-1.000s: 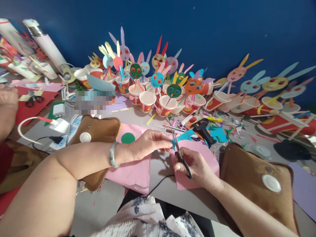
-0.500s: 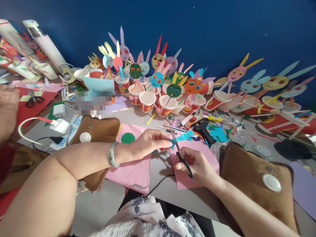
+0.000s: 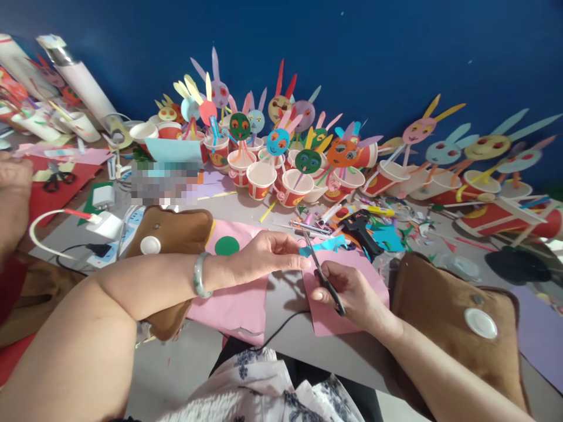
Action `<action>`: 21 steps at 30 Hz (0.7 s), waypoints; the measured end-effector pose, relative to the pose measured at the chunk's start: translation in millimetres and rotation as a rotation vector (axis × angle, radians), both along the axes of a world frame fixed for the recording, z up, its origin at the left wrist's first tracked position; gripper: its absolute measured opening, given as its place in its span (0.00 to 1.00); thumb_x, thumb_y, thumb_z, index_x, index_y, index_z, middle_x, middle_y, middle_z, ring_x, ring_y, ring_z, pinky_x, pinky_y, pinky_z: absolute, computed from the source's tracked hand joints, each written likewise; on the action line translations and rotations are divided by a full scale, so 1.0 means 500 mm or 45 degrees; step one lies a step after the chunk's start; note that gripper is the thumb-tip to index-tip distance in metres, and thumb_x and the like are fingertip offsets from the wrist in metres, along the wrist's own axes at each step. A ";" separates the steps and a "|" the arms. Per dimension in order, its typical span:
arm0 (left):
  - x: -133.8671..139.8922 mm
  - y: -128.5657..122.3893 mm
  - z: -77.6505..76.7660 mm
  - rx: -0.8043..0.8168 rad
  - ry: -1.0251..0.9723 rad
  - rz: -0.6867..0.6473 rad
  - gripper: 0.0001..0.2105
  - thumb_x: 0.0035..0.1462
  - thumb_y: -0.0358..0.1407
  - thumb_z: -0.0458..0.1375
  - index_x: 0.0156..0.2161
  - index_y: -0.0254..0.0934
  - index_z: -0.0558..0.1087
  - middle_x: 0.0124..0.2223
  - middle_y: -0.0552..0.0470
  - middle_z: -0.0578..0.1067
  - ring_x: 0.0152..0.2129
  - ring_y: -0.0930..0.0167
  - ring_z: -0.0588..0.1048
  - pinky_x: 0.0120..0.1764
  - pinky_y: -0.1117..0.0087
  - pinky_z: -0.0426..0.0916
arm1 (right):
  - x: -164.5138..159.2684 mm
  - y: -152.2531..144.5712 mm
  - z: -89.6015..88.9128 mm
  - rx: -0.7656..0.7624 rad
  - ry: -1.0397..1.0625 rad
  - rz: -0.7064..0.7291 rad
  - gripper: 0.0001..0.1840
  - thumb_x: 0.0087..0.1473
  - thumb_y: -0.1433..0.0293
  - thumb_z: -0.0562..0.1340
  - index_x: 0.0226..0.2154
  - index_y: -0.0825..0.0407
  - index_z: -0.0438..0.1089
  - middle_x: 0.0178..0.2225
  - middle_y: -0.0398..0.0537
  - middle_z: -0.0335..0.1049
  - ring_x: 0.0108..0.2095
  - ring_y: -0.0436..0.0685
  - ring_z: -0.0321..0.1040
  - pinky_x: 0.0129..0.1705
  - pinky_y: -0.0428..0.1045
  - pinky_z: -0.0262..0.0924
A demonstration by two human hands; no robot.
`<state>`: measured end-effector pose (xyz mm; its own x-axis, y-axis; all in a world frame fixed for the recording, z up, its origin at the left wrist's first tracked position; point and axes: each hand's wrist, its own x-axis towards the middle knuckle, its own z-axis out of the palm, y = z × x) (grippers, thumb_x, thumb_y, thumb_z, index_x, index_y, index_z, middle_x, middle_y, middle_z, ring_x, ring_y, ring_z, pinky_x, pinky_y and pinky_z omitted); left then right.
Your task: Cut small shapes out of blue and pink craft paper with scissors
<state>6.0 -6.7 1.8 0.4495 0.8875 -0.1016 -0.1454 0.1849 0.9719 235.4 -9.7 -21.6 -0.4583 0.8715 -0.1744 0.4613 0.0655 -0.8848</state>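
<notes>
With thumb and fingers pinched together, my left hand (image 3: 272, 255) is held over the table, a jade bangle (image 3: 201, 275) on its wrist. The small piece of blue paper in its fingertips hardly shows now, being hidden by the fingers. My right hand (image 3: 352, 293) is wrapped round the black handles of a pair of scissors (image 3: 326, 283). The blades point away from me and pass close by the left fingertips. Below the right hand lies a pink sheet of paper (image 3: 328, 325). A green paper circle (image 3: 227, 246) rests on another pink sheet (image 3: 233, 308) beneath the left forearm.
Several paper cups (image 3: 263, 180) with paper rabbit figures stand along the blue wall. Paper scraps and a black glue gun (image 3: 363, 234) lie beyond my hands. Brown cushions (image 3: 457, 334) flank the pink sheets. At far left are another person's hand (image 3: 13, 187) and a power strip (image 3: 112, 249).
My left fingertips have shifted slightly right and down, and the blue paper piece has turned out of sight. The scissors stay nearly in place. The view has slid a little.
</notes>
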 end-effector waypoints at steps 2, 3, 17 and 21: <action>0.001 0.000 0.000 0.010 0.037 0.012 0.11 0.49 0.39 0.67 0.30 0.33 0.73 0.27 0.56 0.68 0.25 0.77 0.64 0.30 0.74 0.60 | -0.001 0.000 0.001 0.011 -0.004 -0.007 0.35 0.40 0.39 0.67 0.20 0.50 0.55 0.19 0.36 0.47 0.23 0.48 0.43 0.23 0.46 0.41; 0.002 0.000 -0.001 0.015 0.059 0.035 0.10 0.50 0.38 0.67 0.29 0.33 0.73 0.26 0.56 0.68 0.25 0.77 0.64 0.29 0.74 0.60 | -0.001 0.000 0.001 0.022 -0.014 -0.007 0.35 0.40 0.39 0.67 0.20 0.50 0.55 0.19 0.36 0.48 0.23 0.48 0.43 0.23 0.46 0.41; 0.001 0.002 -0.009 0.067 0.086 0.110 0.08 0.52 0.36 0.64 0.30 0.33 0.72 0.28 0.55 0.70 0.27 0.76 0.66 0.33 0.72 0.61 | -0.002 0.000 -0.003 -0.026 -0.004 -0.018 0.35 0.40 0.39 0.67 0.19 0.50 0.56 0.19 0.36 0.50 0.23 0.48 0.45 0.24 0.46 0.42; 0.002 0.003 -0.017 0.067 0.022 0.124 0.08 0.52 0.36 0.65 0.31 0.33 0.73 0.29 0.54 0.71 0.27 0.76 0.66 0.33 0.72 0.61 | -0.002 -0.002 -0.003 -0.041 -0.003 -0.020 0.34 0.42 0.40 0.67 0.20 0.50 0.55 0.19 0.36 0.48 0.23 0.48 0.44 0.23 0.46 0.42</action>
